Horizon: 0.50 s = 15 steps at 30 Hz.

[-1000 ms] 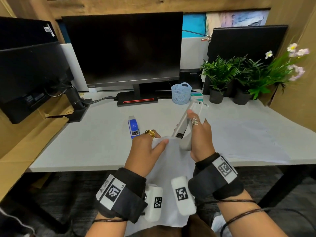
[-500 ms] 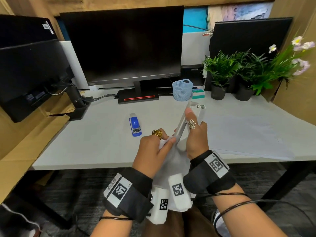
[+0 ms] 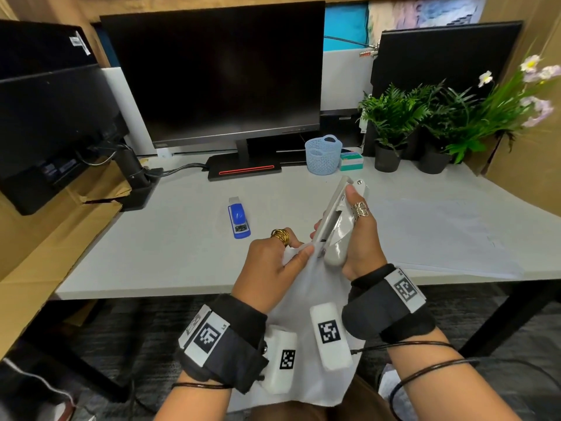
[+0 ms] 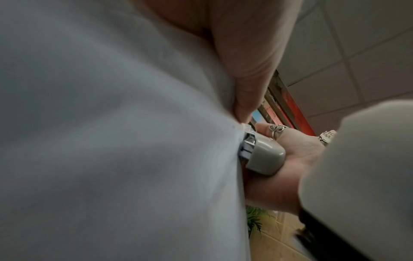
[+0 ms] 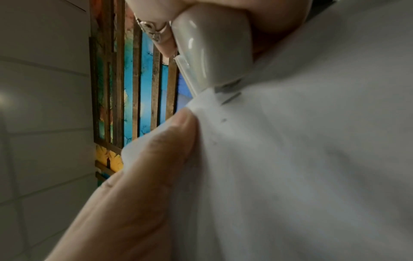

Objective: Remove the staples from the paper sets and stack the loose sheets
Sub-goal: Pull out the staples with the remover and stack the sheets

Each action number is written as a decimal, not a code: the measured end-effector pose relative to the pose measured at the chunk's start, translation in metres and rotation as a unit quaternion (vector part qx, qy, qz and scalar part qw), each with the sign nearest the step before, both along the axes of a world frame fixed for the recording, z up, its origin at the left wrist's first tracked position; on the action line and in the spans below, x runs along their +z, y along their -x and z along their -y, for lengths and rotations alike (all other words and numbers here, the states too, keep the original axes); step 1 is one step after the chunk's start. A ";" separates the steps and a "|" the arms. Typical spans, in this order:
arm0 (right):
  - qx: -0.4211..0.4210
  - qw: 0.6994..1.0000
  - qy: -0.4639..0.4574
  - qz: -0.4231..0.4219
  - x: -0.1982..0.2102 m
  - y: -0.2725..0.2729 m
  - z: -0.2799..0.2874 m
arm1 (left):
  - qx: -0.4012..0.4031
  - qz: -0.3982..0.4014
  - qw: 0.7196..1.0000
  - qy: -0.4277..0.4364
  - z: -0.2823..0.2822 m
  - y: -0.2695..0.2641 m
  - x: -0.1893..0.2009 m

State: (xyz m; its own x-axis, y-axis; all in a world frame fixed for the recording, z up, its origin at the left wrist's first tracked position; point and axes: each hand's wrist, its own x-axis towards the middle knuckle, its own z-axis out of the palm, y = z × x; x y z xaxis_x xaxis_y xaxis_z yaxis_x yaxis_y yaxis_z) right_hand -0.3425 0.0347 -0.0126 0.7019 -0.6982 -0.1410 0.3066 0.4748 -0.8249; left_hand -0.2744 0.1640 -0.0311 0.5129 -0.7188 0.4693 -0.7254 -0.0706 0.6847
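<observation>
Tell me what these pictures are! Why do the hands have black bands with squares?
A person wears three cameras: one on the head, one on each wrist band. The big picture looks down from the head; the two close-ups look along each hand. The left hand pinches a corner of white stapled paper. The right hand grips a long grey stapler-like tool at that corner. On the grey desk lie a small blue stapler, loose white sheets and a pale blue basket.

Stapler (image 3: 335, 226) nose now at paper set (image 3: 306, 302) corner
</observation>
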 end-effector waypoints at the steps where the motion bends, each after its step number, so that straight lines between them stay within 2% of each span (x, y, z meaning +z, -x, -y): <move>1: -0.004 1.000 0.006 -0.003 0.000 0.000 0.000 | 0.000 -0.002 1.000 -0.002 0.000 0.000 0.000; 8: -0.069 0.994 0.075 -0.028 0.001 -0.006 -0.005 | -0.021 -0.006 1.000 0.004 0.000 0.002 0.001; 12: -0.015 0.993 0.104 -0.058 0.001 -0.011 -0.006 | -0.003 -0.023 1.000 -0.022 -0.002 -0.002 -0.003; 15: 0.042 0.984 0.114 -0.132 0.003 -0.028 0.010 | 0.052 -0.024 0.997 -0.057 -0.003 -0.013 -0.009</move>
